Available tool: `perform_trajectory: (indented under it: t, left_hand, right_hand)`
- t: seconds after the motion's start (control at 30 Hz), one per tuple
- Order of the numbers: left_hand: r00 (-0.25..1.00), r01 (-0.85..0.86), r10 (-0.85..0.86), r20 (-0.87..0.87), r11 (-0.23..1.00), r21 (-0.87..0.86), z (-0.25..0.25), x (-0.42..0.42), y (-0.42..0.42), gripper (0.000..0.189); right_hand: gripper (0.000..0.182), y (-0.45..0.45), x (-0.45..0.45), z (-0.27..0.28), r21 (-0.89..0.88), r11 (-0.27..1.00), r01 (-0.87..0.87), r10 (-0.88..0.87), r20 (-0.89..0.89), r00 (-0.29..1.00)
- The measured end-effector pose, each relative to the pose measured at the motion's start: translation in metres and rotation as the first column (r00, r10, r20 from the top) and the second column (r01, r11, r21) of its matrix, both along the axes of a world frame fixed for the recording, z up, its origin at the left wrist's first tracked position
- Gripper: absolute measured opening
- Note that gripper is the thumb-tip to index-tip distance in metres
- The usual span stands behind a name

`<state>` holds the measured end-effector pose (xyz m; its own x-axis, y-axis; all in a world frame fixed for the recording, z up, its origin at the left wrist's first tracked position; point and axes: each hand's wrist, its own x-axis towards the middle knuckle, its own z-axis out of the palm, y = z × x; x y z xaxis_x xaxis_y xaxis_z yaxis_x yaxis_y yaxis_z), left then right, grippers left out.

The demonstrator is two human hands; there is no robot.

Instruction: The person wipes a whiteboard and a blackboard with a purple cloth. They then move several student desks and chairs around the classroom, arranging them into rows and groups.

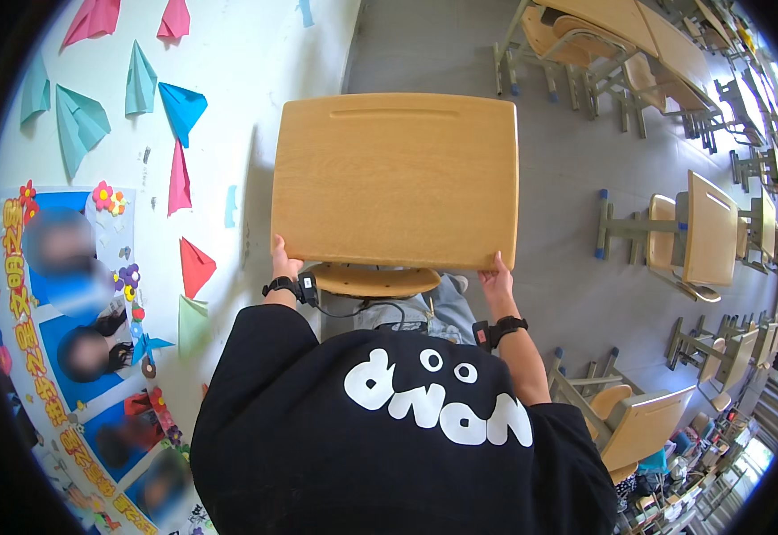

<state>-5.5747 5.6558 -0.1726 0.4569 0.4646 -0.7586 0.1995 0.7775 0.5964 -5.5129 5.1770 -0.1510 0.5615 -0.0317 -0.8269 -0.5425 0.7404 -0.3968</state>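
A school desk with a light wood top [395, 184] lies before me, a pencil groove along its far edge. My left hand [286, 261] grips the near left corner, thumb on top and fingers hidden beneath. At the near right corner, my right hand [497, 277] holds the edge the same way. The curved wooden seat or backrest of a chair [375, 281] shows between the desk's near edge and my body. Both wrists wear black straps with small devices, and a cable runs from the left one. The desk's legs are hidden under its top.
Close on the left stands a white wall [228, 120] with folded paper planes [183, 110] and a decorated photo board [88, 321]. Grey floor [549, 200] lies to the right, with a desk and chair [710, 231] there, more desks [596, 27] at the upper right and another desk [646, 428] at the lower right.
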Motion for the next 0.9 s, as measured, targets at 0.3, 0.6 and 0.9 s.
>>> perform_trajectory:
  t: [0.3, 0.6, 0.9]
  left_hand:
    - [1.000, 0.015, -0.016, 0.016, 0.998, 0.053, 0.006, -0.010, -0.043, 0.050]
    - [0.992, 0.069, -0.063, 0.109, 0.996, -0.055, 0.007, -0.017, -0.089, 0.052]
    - [0.997, -0.032, 0.035, 0.069, 0.998, -0.052, 0.015, -0.013, -0.118, 0.056]
  right_hand:
    - [0.030, -0.046, 0.003, -0.012, 0.038, 0.998, -0.055, 0.055, 0.018, 0.998]
    - [0.035, -0.090, 0.007, -0.015, -0.046, 0.998, -0.033, 0.031, -0.054, 0.998]
    - [0.034, -0.117, 0.008, -0.007, 0.046, 0.995, -0.092, 0.093, -0.012, 0.996]
